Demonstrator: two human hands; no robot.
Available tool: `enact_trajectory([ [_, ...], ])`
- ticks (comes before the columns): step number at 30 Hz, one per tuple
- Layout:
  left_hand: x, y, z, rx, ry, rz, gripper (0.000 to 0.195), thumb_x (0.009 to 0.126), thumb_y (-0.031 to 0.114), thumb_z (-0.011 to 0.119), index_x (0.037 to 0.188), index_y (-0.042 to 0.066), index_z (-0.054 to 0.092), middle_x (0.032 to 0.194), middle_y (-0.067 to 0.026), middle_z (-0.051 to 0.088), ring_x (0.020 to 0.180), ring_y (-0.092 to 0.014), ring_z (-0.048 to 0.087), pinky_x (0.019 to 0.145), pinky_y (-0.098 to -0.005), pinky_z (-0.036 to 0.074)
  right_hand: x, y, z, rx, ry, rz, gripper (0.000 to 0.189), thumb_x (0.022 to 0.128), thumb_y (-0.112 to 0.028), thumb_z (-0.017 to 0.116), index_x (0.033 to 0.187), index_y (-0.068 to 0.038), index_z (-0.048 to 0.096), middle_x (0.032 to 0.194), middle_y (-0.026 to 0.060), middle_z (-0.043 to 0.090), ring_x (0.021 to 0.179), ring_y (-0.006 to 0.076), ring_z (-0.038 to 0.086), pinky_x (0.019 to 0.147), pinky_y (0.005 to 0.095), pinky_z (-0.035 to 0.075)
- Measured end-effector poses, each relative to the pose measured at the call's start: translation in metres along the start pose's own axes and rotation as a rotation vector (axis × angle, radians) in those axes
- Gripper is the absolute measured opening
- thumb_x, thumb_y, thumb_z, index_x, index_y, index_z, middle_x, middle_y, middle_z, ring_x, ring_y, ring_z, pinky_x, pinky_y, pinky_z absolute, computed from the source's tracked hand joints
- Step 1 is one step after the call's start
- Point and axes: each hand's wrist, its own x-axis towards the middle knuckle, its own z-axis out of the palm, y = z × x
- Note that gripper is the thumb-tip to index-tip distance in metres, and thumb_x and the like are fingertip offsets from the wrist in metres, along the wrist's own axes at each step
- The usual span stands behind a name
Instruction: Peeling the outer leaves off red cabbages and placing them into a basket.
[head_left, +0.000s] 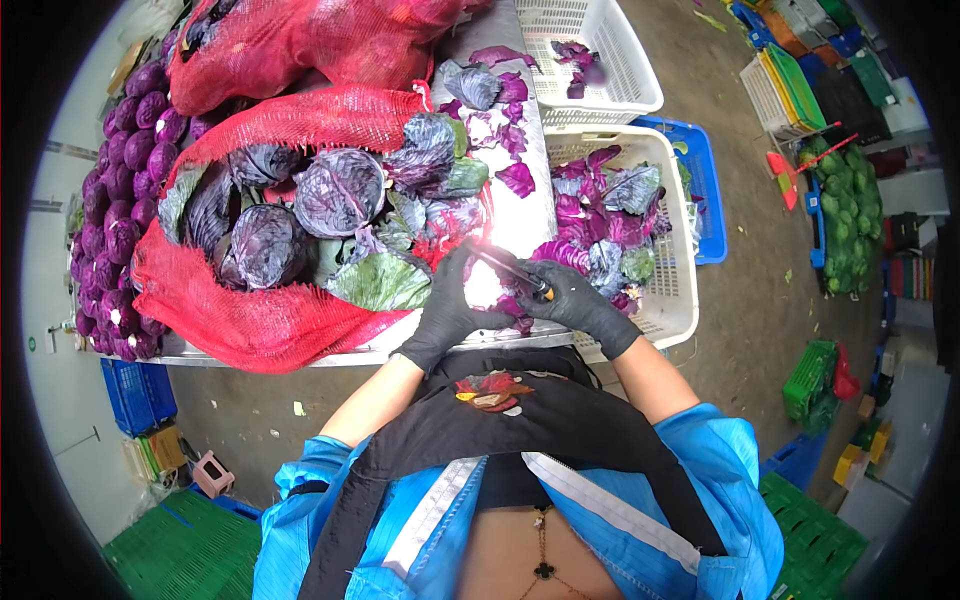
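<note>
Both hands wear black gloves and meet at the table's near edge. My right hand (574, 304) grips a knife (541, 286) with a black and orange handle, its thin blade angled up and left. My left hand (450, 300) curves around the left side of a red cabbage (482, 283), which strong glare partly washes out. Left of my hands, a red mesh sack (225, 315) lies open with several red cabbages (341, 193) still in dark outer leaves. A loose green outer leaf (380, 281) lies at the sack's mouth, beside my left hand.
A white plastic crate (686, 300) of cabbage leaves adjoins the table's right edge; another white crate (645, 94) stands beyond it. Loose purple leaves (516, 180) litter the metal table (536, 139). Trimmed red cabbages (120, 240) are stacked at left. Another filled mesh sack (330, 45) lies behind.
</note>
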Motion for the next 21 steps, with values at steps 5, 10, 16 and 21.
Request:
enact_trajectory([
  [5,0.011,0.024,-0.004,0.207,-0.059,0.056,0.121,0.044,0.04,0.088,0.137,0.003,0.019,0.131,-0.0204,0.031,0.122,-0.032,0.036,0.1,-0.0391,0.035,0.0,-0.003,0.001,-0.465,-0.051,0.069,0.049,0.072,-0.01,0.06,0.119,-0.003,0.05,0.099,0.0136,0.058,0.089,0.0234,0.06,0.074,0.034,0.05],
  [10,0.015,0.021,-0.018,0.03,-0.229,-0.089,0.123,0.044,0.037,0.088,0.139,0.004,0.015,0.137,-0.0204,0.026,0.126,-0.032,0.032,0.103,-0.0383,0.031,-0.007,-0.002,0.01,-0.387,0.157,0.069,0.043,0.071,-0.006,0.057,0.114,-0.004,0.054,0.095,0.0129,0.061,0.082,0.0231,0.062,0.073,0.0312,0.05],
  [16,-0.009,-0.032,-0.017,-0.682,0.114,-0.209,0.115,0.051,0.025,0.086,0.139,0.002,0.016,0.134,-0.018,0.032,0.125,-0.027,0.033,0.104,-0.0367,0.03,-0.017,0.062,-0.024,-0.376,0.57,0.397,0.032,0.081,-0.021,0.06,0.109,-0.007,0.059,0.094,0.0144,0.063,0.086,0.0282,0.061,0.073,0.0349,0.05],
  [21,0.004,0.006,-0.009,0.015,0.024,0.111,0.114,0.044,0.031,0.087,0.137,0.004,0.026,0.124,-0.0172,0.043,0.117,-0.035,0.04,0.1,-0.0416,0.034,-0.024,0.02,-0.002,-0.166,0.498,0.15,0.04,0.089,-0.032,0.051,0.116,-0.003,0.053,0.102,0.016,0.061,0.091,0.032,0.06,0.077,0.0385,0.048],
])
